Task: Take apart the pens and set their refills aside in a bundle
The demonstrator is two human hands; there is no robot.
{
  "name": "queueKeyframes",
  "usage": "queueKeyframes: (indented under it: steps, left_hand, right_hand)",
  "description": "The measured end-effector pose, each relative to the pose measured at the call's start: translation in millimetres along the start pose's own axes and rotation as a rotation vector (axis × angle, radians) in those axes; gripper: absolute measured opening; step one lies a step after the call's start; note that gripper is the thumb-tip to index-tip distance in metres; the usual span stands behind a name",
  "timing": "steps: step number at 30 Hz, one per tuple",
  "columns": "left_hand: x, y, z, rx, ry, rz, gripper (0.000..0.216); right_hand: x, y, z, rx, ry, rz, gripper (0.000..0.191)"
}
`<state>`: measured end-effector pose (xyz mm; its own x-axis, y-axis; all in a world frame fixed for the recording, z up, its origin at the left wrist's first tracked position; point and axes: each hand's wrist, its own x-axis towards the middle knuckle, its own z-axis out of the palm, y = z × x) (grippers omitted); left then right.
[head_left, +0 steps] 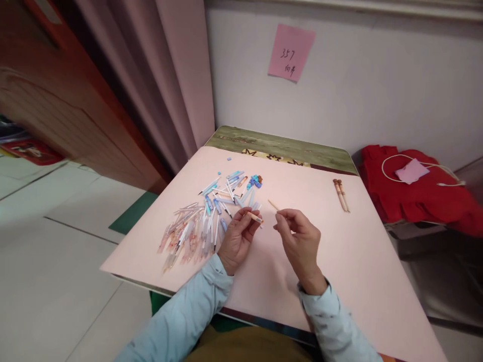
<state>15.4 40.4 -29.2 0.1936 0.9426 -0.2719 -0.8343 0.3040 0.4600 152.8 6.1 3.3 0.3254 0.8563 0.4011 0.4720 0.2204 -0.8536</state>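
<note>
My left hand pinches a short orange-and-white pen barrel between thumb and fingers. My right hand, to its right, has closed fingertips around a slim beige pen tube that points up and left. The two pieces are apart. Left of my hands spreads a loose pile of pen parts: white refills with dark tips, clear patterned barrels and blue barrels. Small blue and brown caps lie clustered behind the left hand.
Two brown-topped pens lie together on the right of the pink-covered table. Beyond the right edge, a red cloth carries a white cable and a pink note. A wall stands behind the table, with a curtain at left.
</note>
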Motion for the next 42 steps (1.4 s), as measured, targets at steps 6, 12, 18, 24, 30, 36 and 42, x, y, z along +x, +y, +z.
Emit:
queueKeyframes:
  steps: [6,12,18,24,30,36,42]
  left_hand:
    - [3.3,0.2,0.4,0.052,-0.023,0.031,0.025]
    - [2.2,2.2,4.0,0.082,-0.014,0.035,0.029]
    - [2.6,1.0,2.1,0.093,-0.017,0.007,0.029]
    - [3.3,0.9,1.2,0.084,0.004,-0.002,0.028]
    - [3.9,-0.7,-0.4,0.091,-0.026,-0.028,0.028]
    - [1.0,-1.5,-0.2,0.095,-0.054,-0.105,0.025]
    - [-1.8,3.3,1.0,0.020,-0.053,-0.270,0.016]
  right_hand:
    - [-10.1,-3.0,-3.8,0.110,-0.057,-0.007,0.010]
    - [-12.1,-3.4,-2.3,0.021,-0.075,0.052,0.021]
    - [-12.7,-2.8,-0.9,0.007,-0.073,0.063,0.020]
    - [-11.7,-2.9,-2.5,-0.005,-0.075,0.065,0.020]
    - [-11.9,-3.6,-1.0,-0.013,-0.085,0.057,0.021]
    - [-10.4,-3.4,0.0,0.100,-0.098,0.148,0.026]
    - [-4.7,-4.9,2.5,0.463,-0.219,0.412,0.035]
